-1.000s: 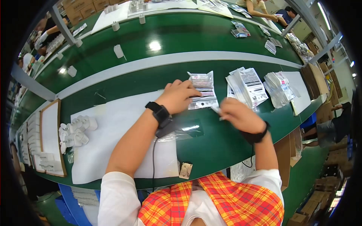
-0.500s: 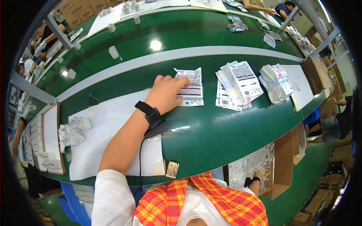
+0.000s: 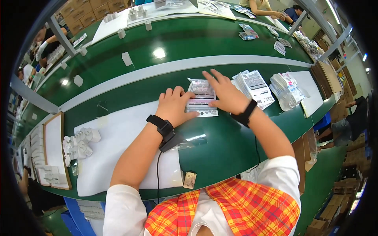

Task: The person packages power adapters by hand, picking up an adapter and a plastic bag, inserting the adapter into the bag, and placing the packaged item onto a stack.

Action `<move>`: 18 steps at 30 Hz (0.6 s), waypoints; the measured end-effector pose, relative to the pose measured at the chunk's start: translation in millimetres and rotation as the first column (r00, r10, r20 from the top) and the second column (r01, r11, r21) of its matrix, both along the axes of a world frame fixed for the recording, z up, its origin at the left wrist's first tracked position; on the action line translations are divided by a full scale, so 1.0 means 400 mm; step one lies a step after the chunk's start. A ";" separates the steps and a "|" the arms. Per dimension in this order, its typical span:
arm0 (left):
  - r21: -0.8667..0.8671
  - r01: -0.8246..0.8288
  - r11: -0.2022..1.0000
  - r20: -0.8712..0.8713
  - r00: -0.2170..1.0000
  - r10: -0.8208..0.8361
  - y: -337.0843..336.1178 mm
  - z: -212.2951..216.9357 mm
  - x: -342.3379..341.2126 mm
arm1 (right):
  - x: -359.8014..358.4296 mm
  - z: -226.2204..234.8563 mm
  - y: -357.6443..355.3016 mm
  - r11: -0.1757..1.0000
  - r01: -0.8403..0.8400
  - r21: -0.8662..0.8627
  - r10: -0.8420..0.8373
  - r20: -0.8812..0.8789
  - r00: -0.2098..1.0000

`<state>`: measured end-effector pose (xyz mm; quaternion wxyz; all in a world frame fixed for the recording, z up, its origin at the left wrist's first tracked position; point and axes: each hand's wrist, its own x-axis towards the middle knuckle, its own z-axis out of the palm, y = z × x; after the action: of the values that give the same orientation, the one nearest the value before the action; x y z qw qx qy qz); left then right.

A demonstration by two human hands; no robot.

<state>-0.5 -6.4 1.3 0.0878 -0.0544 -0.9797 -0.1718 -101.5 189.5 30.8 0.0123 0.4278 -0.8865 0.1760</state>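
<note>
The printed packet (image 3: 201,94) lies on the table (image 3: 220,145), nearer its far edge than its near one. Uneven pressure could skew it; a sideways brush could scatter the loose packet stack (image 3: 256,89) just rightward. Forearms reach over the near edge; the left hand (image 3: 172,106) and right hand (image 3: 229,97) flank the packet, fingers spread, pinching nothing visible.

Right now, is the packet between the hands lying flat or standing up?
Flat: the packet lies on the green table with its printed face up, between the left hand and right hand.
</note>
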 end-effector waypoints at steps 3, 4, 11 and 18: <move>0.024 -0.009 1.000 0.039 0.999 0.008 -0.018 -0.004 0.004 | -0.061 0.038 -0.061 0.935 -0.115 0.336 0.120 0.006 0.993; 0.034 -0.022 0.999 0.029 0.999 0.021 -0.026 -0.002 0.004 | -0.085 0.053 -0.084 0.856 -0.168 0.489 0.178 0.027 0.984; 0.146 -0.152 0.978 -0.158 0.972 0.175 -0.021 -0.053 -0.040 | -0.376 0.058 -0.183 0.992 -0.034 0.118 0.029 0.051 0.998; 0.085 -0.122 0.989 -0.036 0.991 0.125 -0.040 -0.051 -0.034 | -0.398 0.185 -0.022 0.975 -0.082 0.205 0.075 0.040 0.996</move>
<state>-14.0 -22.2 -19.0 0.1207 0.0065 -0.9712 -0.2053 -260.9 180.7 105.0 -0.0535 0.4585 -0.8825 0.0900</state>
